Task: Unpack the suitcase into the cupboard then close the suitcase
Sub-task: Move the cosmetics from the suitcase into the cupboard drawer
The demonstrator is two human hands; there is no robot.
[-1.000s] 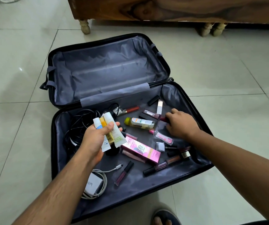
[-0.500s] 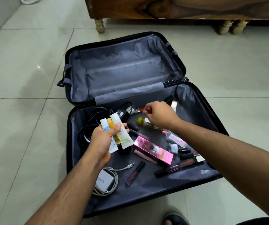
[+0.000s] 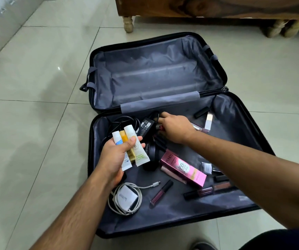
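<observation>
A black hard-shell suitcase with grey fabric lining (image 3: 217, 73) lies wide open on the pale tiled floor (image 3: 37, 87), its far half holding nothing but crumpled lining. The left hand (image 3: 116, 156) grips three small squeeze tubes fanned together (image 3: 129, 141), one white and blue, one yellow, one cream, held up over the near half's left side. The right hand (image 3: 174, 129) reaches across to the back of the near half, fingers curled around a slim red-tipped cosmetic stick (image 3: 160, 127), forefinger pointing at a black power adapter with its tangled black cable (image 3: 146, 126). Loose in the near half lie a pink rectangular cream box (image 3: 183, 167), a dark purple lip-gloss tube (image 3: 161, 193) near the front, a white charger wrapped in its white cable (image 3: 126, 198) at the front left corner, and several more dark lipstick tubes (image 3: 208, 191) partly hidden under the right forearm. A small black cap-like stick (image 3: 201, 112) and a white and gold tube (image 3: 208, 121) sit at the back right. Just beyond the suitcase stands a dark wooden piece of furniture on turned legs (image 3: 163, 8)
</observation>
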